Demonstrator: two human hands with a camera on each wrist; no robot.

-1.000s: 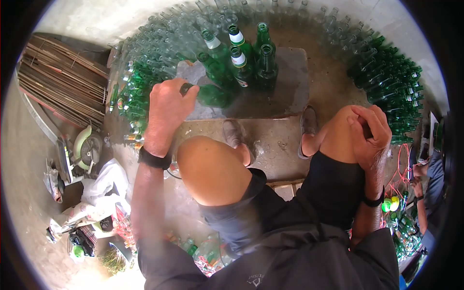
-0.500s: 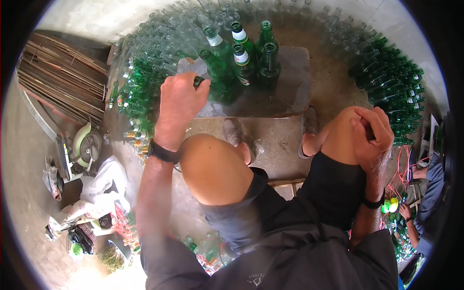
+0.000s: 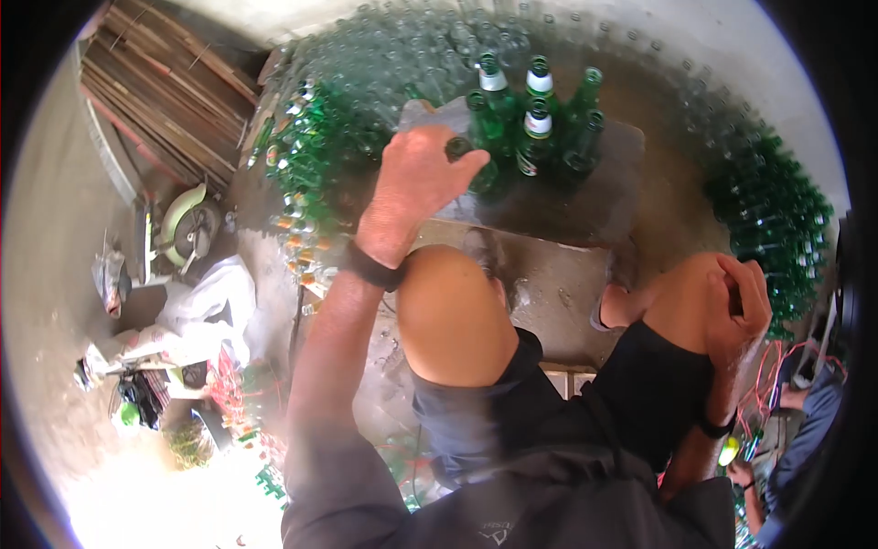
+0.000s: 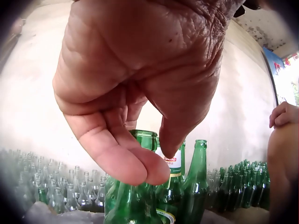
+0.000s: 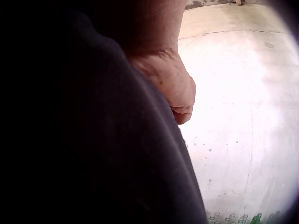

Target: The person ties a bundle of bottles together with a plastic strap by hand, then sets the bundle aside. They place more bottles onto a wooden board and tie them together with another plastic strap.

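Observation:
My left hand [image 3: 416, 178] is above the near left part of a low grey slab [image 3: 549, 206], its thumb and fingers curled round the neck of an upright green bottle [image 3: 460, 146]. In the left wrist view, that bottle's mouth [image 4: 144, 134] shows between the thumb and fingers [image 4: 124, 163]. Several green bottles stand close beside it on the slab, some with white neck labels, one being a labelled bottle [image 3: 537, 128]. My right hand [image 3: 739, 311] rests on the right knee, holding nothing; the right wrist view shows it [image 5: 173, 84] partly behind dark cloth.
Clear bottles [image 3: 412, 46] crowd along the wall, with green bottles [image 3: 315, 146] at the left and more green ones [image 3: 777, 220] at the right. Wooden strips [image 3: 165, 82], a small wheel [image 3: 192, 229] and white sacks [image 3: 215, 306] lie left. Another person's arm [image 3: 750, 499] shows lower right.
My left hand has moved right with the green bottle, close to the others; the bottle has gone from tilted to upright. The head view has shifted. My right hand stays on the knee.

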